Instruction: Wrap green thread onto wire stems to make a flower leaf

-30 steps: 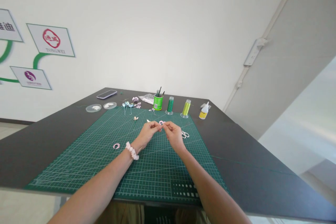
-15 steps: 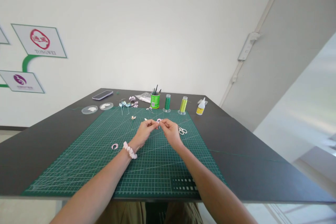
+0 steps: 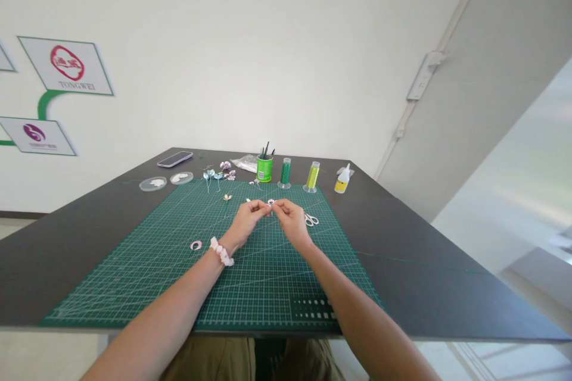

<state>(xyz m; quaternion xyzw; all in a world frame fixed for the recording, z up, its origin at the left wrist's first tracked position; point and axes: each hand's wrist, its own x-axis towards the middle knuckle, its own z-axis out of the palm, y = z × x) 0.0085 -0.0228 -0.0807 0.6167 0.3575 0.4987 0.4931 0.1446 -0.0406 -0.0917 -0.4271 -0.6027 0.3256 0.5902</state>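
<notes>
My left hand (image 3: 245,220) and my right hand (image 3: 290,221) meet over the middle of the cutting mat (image 3: 263,277), fingertips pinched close together. Between them is a small pale pink piece (image 3: 271,202), mostly covered by the fingers, so its kind cannot be made out. White-handled scissors (image 3: 311,219) lie just right of my right hand, their blades partly hidden by it. A small flower with a thin stem (image 3: 227,197) rests beyond my left hand. Nearer my left wrist, a pale pink ring (image 3: 195,245) lies flat on the mat.
Toward the back stand a green can of tools (image 3: 264,168), a dark green thread spool (image 3: 285,173), a yellow-green spool (image 3: 312,177) and a glue bottle (image 3: 342,180). Several small flowers (image 3: 217,176), two shallow dishes (image 3: 146,184) and a phone (image 3: 175,159) sit at the left.
The view has tipped very slightly. Both hands stay pinched together at the same spot, with hardly any movement of the fingers.
</notes>
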